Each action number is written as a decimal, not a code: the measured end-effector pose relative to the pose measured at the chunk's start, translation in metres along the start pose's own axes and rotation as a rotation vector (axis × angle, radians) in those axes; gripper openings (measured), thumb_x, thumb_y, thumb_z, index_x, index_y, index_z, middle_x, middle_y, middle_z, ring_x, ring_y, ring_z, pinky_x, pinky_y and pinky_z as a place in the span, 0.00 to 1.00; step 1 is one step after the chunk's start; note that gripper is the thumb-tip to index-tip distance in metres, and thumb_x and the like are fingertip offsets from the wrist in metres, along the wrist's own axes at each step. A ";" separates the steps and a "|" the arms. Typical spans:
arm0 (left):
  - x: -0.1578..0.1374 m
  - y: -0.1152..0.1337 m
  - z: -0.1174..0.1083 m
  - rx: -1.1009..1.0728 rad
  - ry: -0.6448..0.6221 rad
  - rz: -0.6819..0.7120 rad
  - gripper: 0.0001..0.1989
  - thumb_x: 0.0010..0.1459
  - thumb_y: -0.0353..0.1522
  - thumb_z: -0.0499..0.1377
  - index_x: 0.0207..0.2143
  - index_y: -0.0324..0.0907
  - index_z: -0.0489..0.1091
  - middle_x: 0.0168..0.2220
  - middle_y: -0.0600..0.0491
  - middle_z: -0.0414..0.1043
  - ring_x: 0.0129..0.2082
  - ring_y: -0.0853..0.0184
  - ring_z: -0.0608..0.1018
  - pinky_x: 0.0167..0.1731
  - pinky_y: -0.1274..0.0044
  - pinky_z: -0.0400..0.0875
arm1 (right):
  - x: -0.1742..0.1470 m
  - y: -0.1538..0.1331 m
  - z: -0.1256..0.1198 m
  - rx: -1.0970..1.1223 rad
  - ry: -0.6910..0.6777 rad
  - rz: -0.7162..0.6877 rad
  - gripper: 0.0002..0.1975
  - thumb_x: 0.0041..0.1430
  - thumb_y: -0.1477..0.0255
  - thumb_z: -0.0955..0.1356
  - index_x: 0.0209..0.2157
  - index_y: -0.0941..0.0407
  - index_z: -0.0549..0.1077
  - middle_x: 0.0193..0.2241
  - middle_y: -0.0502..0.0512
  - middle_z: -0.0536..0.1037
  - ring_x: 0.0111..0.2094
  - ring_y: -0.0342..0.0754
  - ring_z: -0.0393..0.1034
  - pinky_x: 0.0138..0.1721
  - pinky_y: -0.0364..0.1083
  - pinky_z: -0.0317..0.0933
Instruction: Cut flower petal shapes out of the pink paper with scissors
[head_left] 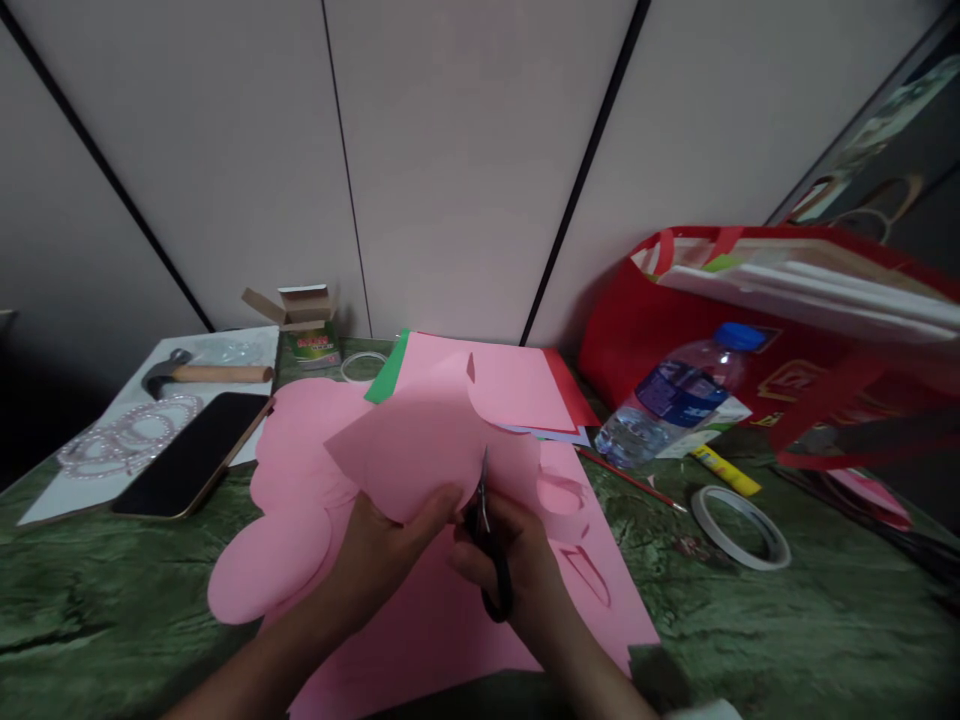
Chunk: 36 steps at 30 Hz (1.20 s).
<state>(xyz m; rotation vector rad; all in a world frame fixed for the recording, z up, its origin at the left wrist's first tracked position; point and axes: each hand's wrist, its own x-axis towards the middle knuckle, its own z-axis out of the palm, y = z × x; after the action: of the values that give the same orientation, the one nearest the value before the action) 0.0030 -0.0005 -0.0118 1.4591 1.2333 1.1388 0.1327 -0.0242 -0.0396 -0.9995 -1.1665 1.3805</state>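
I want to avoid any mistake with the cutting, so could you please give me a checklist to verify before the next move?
1. Scissors held in the right hand: ok.
2. Raised pink paper held by the left hand: ok.
3. Left thumb well away from the blades: not ok, it is close beside them.
4. Blade position behind the paper: cannot tell, hidden.
5. Phone away from the scissors: ok, it lies off to the left.
6. Blue cap on the bottle: ok.

No legible lettering or numbers anywhere
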 end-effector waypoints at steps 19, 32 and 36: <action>0.004 0.003 -0.002 -0.053 -0.013 0.007 0.07 0.49 0.30 0.58 0.20 0.41 0.70 0.19 0.57 0.74 0.22 0.69 0.76 0.23 0.81 0.70 | 0.001 0.004 0.002 -0.019 0.041 0.075 0.12 0.40 0.70 0.71 0.26 0.57 0.66 0.16 0.43 0.63 0.18 0.38 0.53 0.19 0.39 0.48; 0.004 0.002 -0.003 -0.055 0.000 -0.033 0.08 0.48 0.31 0.59 0.18 0.41 0.71 0.18 0.56 0.75 0.21 0.68 0.77 0.20 0.80 0.70 | 0.001 0.006 0.001 -0.031 0.057 0.093 0.09 0.39 0.70 0.71 0.23 0.56 0.67 0.14 0.43 0.63 0.16 0.39 0.56 0.17 0.39 0.49; 0.004 0.001 -0.004 -0.054 0.007 -0.040 0.09 0.48 0.31 0.59 0.17 0.41 0.71 0.18 0.56 0.74 0.21 0.69 0.76 0.20 0.82 0.70 | 0.001 0.005 0.002 -0.023 0.056 0.097 0.09 0.39 0.71 0.71 0.22 0.57 0.66 0.14 0.44 0.64 0.16 0.39 0.56 0.17 0.39 0.49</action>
<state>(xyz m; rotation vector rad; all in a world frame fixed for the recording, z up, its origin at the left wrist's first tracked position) -0.0002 0.0035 -0.0093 1.3865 1.2220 1.1425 0.1299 -0.0231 -0.0444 -1.1163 -1.1073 1.4090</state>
